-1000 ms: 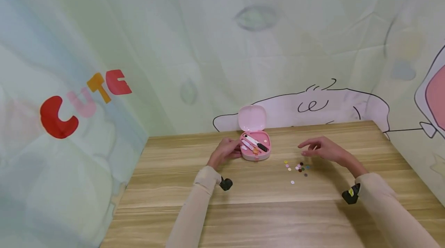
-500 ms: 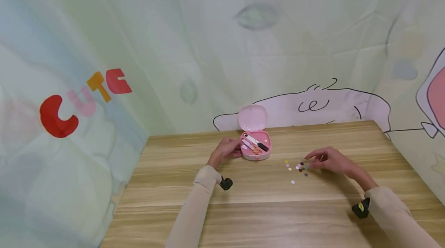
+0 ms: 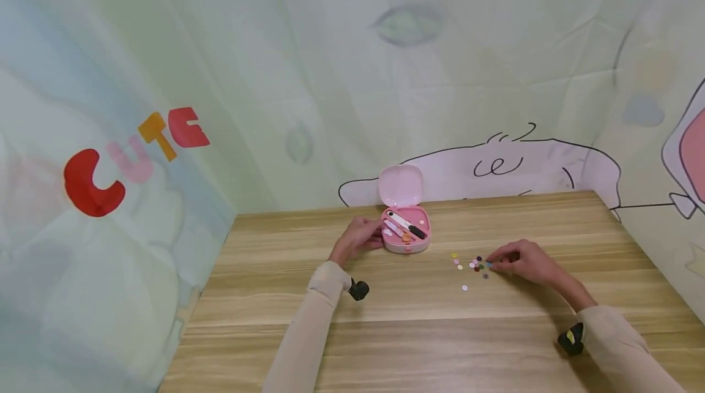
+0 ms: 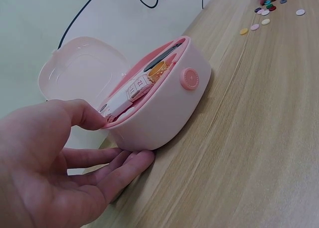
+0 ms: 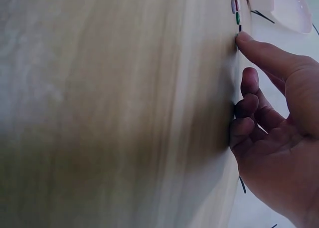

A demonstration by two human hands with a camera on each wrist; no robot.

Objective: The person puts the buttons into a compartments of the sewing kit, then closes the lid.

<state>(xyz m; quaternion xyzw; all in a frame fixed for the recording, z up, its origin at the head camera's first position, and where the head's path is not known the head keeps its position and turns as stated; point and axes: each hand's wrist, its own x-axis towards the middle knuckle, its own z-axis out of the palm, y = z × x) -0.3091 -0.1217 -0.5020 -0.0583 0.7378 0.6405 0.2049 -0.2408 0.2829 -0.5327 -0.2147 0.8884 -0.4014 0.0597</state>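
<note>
My left hand (image 3: 357,239) holds the left side of a pink sewing kit case (image 3: 406,248), its lid (image 3: 401,185) raised. In the left wrist view the thumb (image 4: 89,115) presses on the rim and the other fingers lie against the underside. Inside are a tape measure (image 4: 137,88), an orange item (image 4: 158,71) and a black-ended tool (image 3: 415,231). Thumb and index fingertips of my right hand (image 3: 525,260) come together on a small blue button (image 3: 489,264); its other fingers are curled loosely. The button is mostly covered in the right wrist view.
Several small coloured buttons lie loosely beside the right fingertips, among them a yellow button (image 3: 454,256) and a white button (image 3: 465,288). All rest on a wooden table (image 3: 396,344). A printed cloth backdrop (image 3: 308,74) rises behind the table's back edge.
My right hand has come down and toward me, from above the far side of the buttons to the blue button, and its thumb and index finger have drawn together. The left hand stays on the case.
</note>
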